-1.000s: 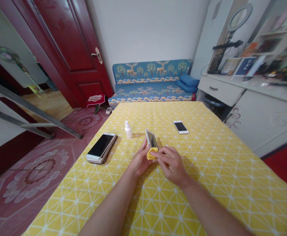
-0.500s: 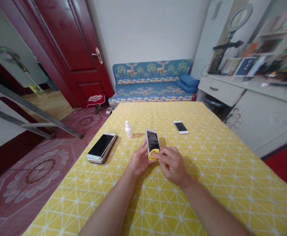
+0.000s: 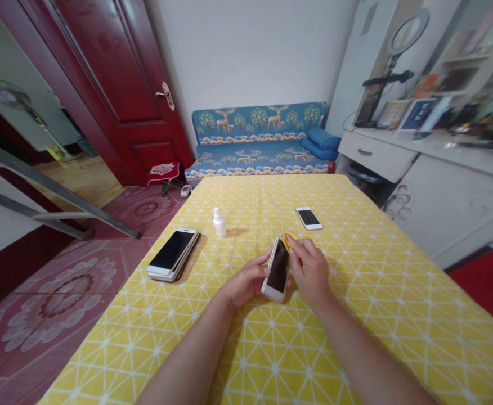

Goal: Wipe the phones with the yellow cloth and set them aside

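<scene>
A white-framed smartphone [image 3: 278, 273] with a dark screen is tilted above the table, its screen turned partly to the right. My left hand [image 3: 250, 281] is closed around its left edge and underside, with some fingers hidden behind it. My right hand [image 3: 312, 269] pinches a small yellow cloth [image 3: 287, 241] against the phone's upper right corner; most of the cloth is covered by the fingers. Left of the hands, a stack of phones [image 3: 173, 253] lies on the table. A small white spray bottle [image 3: 219, 224] stands upright behind it, to the right. Another white phone [image 3: 309, 218] lies flat at the back right.
The table wears a yellow tablecloth [image 3: 153, 349] with white lines. Beyond its far edge is a blue patterned sofa [image 3: 250, 147]. A white cabinet [image 3: 453, 191] stands at the right, and a metal ladder [image 3: 61, 185] leans at the left near a red door [image 3: 120, 73].
The phone has turned and tilted, and sits slightly lower and to the right. My right hand has carried the cloth from the phone's lower end to its upper right corner.
</scene>
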